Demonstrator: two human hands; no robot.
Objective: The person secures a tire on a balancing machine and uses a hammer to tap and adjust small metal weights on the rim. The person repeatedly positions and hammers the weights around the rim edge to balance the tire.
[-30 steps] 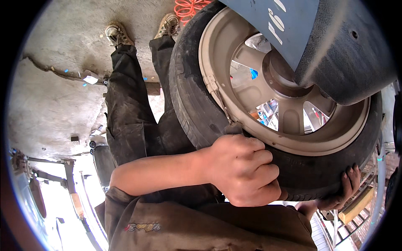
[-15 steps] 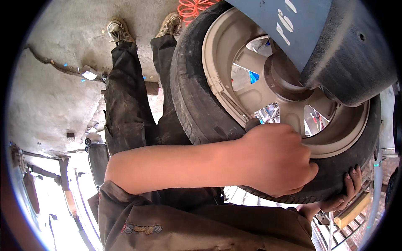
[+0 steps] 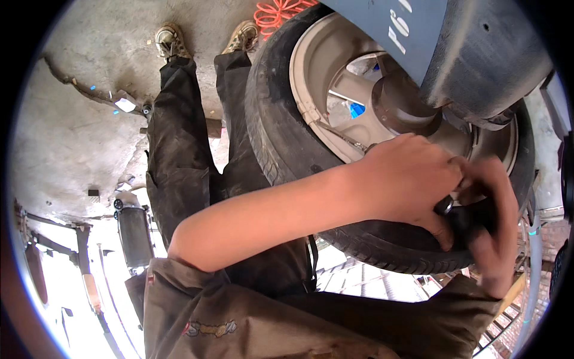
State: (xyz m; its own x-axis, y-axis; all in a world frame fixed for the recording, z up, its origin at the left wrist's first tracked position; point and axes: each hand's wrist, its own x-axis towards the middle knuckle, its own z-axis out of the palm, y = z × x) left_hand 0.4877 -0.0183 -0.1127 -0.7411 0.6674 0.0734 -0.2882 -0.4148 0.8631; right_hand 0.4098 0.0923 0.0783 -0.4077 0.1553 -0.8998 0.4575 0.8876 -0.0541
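A tyre (image 3: 278, 119) on a beige spoked rim (image 3: 312, 51) sits under a blue-grey machine part (image 3: 388, 24) with a black lower section (image 3: 490, 60). My left hand (image 3: 406, 179) is curled over the lower rim, where a thin metal tool (image 3: 341, 137) runs under it; its grip is partly hidden. A small clip-like piece (image 3: 308, 113) is on the rim. My right hand (image 3: 493, 209), blurred, curls up beside my left, around a dark object with a shiny end (image 3: 454, 215) that I cannot make out.
A coiled orange hose (image 3: 275, 18) lies beyond the tyre. My legs (image 3: 179, 137) and shoes are on the cracked concrete floor (image 3: 84, 143) with scraps. A black wheeled object (image 3: 133, 233) is at left; a grey pipe (image 3: 529, 281) and metal frame are at right.
My left hand has moved right and up along the rim. My right hand has left the tyre's lower edge and risen beside my left hand.
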